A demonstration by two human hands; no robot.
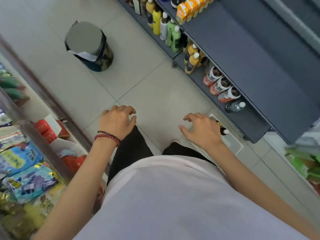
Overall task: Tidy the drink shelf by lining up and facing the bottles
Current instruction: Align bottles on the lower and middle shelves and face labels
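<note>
I look straight down at the floor of a shop aisle. My left hand (pixel 117 121) hangs over the tiles with loosely curled fingers and holds nothing. My right hand (pixel 200 129) is spread and relaxed, also holding nothing. The grey drink shelf (pixel 242 54) runs along the right. On its low tier stand yellow and green bottles (pixel 166 26), orange-capped yellow bottles (pixel 192 58), three red-and-white bottles (pixel 220 85) and a clear water bottle (pixel 235 106) lying on its side. Orange cartons (pixel 188 9) sit one tier up. A brown bottle (pixel 223 130) shows just past my right hand.
A dark bin (pixel 90 47) with a grey lid stands on the tiles ahead on the left. A snack rack (pixel 26 163) with blue and yellow packets and red boxes fills the left side. Green packets (pixel 304 161) lie at the right edge.
</note>
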